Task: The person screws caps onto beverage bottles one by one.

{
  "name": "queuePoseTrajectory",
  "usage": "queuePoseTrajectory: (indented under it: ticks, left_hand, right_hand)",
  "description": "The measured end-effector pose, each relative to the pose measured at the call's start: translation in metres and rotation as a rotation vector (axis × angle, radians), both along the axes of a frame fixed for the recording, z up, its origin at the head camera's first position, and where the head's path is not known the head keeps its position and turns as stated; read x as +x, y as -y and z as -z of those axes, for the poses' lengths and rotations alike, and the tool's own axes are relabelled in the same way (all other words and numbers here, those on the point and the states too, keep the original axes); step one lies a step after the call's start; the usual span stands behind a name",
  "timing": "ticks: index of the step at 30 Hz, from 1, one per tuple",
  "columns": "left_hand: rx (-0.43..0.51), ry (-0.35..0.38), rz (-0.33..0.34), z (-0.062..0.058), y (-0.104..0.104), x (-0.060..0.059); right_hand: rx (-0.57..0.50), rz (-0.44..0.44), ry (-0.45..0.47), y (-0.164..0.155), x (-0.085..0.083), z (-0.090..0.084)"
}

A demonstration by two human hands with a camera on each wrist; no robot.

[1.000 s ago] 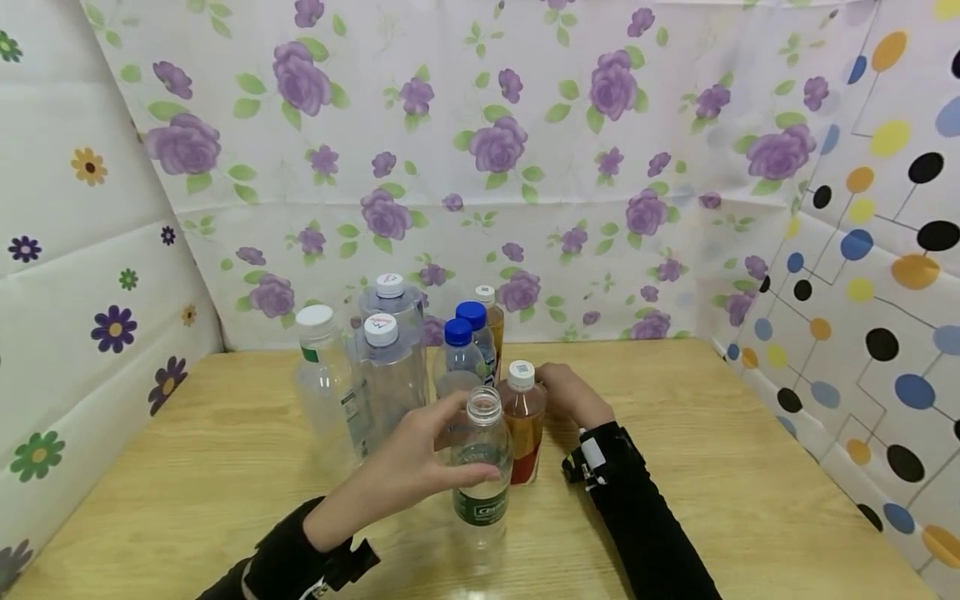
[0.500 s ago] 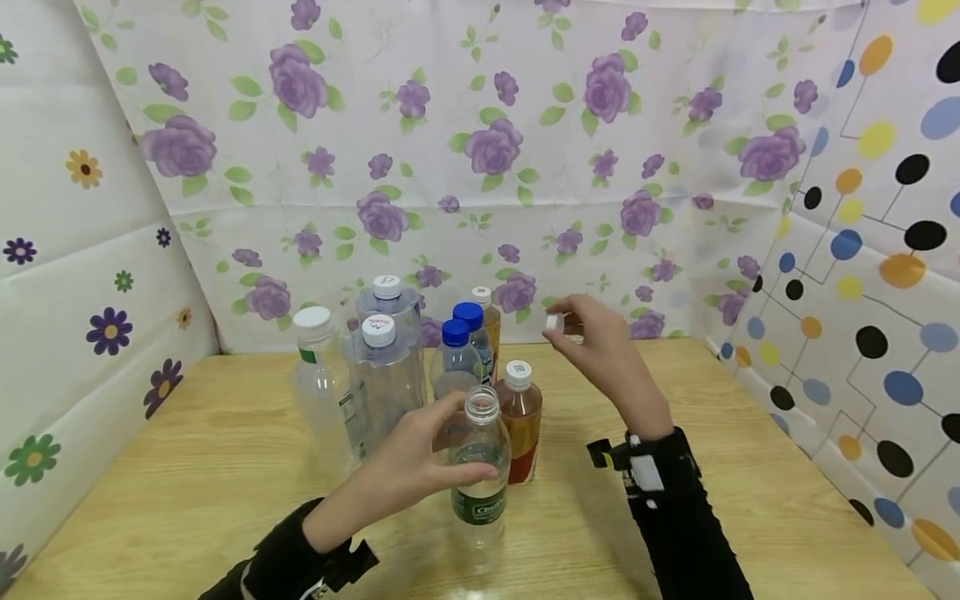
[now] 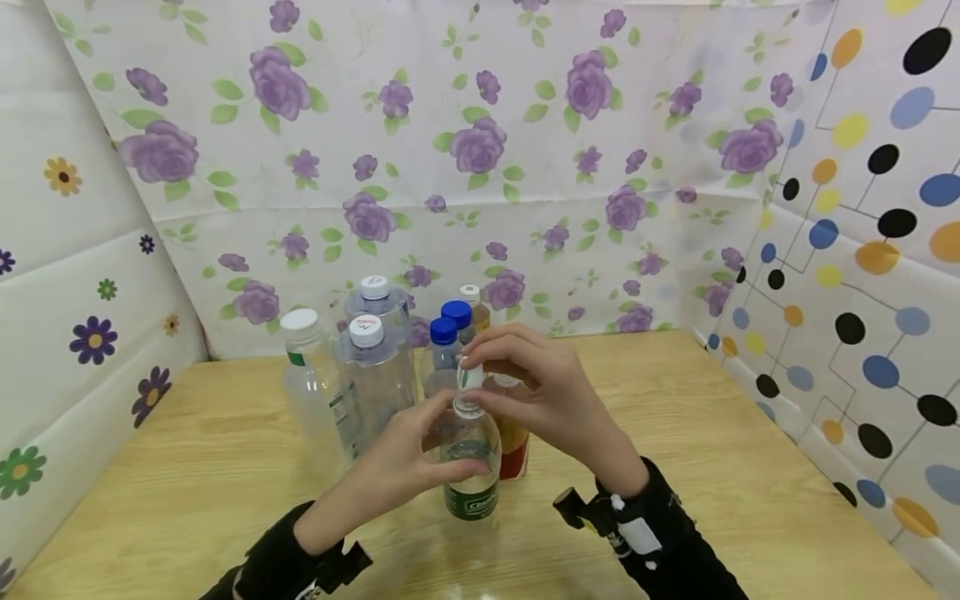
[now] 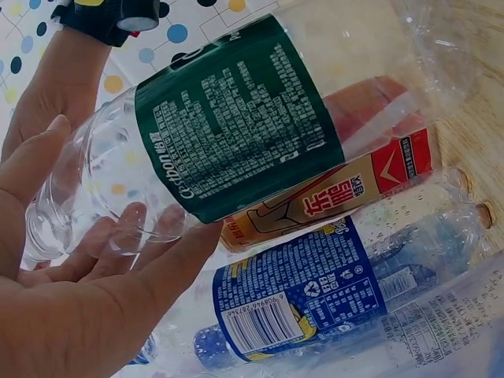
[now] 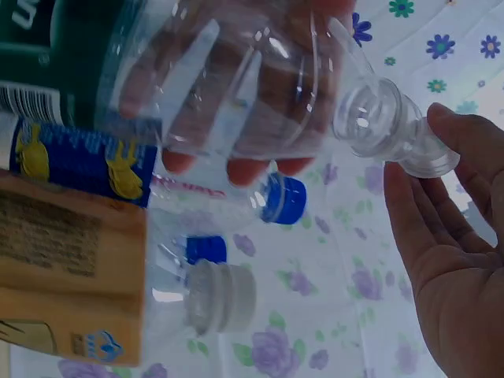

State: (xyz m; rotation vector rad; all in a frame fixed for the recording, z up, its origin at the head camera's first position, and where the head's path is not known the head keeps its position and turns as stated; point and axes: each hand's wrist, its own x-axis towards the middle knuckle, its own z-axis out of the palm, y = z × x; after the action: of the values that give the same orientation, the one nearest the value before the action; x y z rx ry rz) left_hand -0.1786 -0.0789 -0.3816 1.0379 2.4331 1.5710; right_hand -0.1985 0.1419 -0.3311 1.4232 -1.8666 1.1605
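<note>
A clear plastic water bottle (image 3: 471,500) with a green label stands upright near the table's front, its mouth uncapped. My left hand (image 3: 382,471) grips it around the shoulder; the left wrist view shows the thumb and fingers (image 4: 169,272) on either side of the clear plastic. Between thumb and fingertips my right hand (image 3: 551,396) pinches a white bottle cap (image 3: 469,377) with a green mark on top. The cap is tilted, right at the bottle's mouth. In the right wrist view the cap (image 5: 435,157) appears close beside the threaded neck (image 5: 366,122).
Just behind stands an amber drink bottle (image 3: 514,450) with a white cap, partly hidden by my right hand. Blue-capped bottles (image 3: 442,332), large clear white-capped bottles (image 3: 375,379) and another amber bottle (image 3: 480,315) crowd behind and left. Patterned cloth (image 3: 480,150) encloses the table.
My right hand came up from behind the amber bottle with the white cap, then moved left and down to the water bottle's mouth. The left hand kept its hold.
</note>
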Motion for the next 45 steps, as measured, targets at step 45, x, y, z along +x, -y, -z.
queuePoseTrajectory:
  ticks: [45]
  left_hand:
    - [0.009, 0.024, 0.030, 0.002, 0.002, -0.001]
  right_hand:
    - [0.270, -0.104, 0.105, -0.013, -0.008, -0.011]
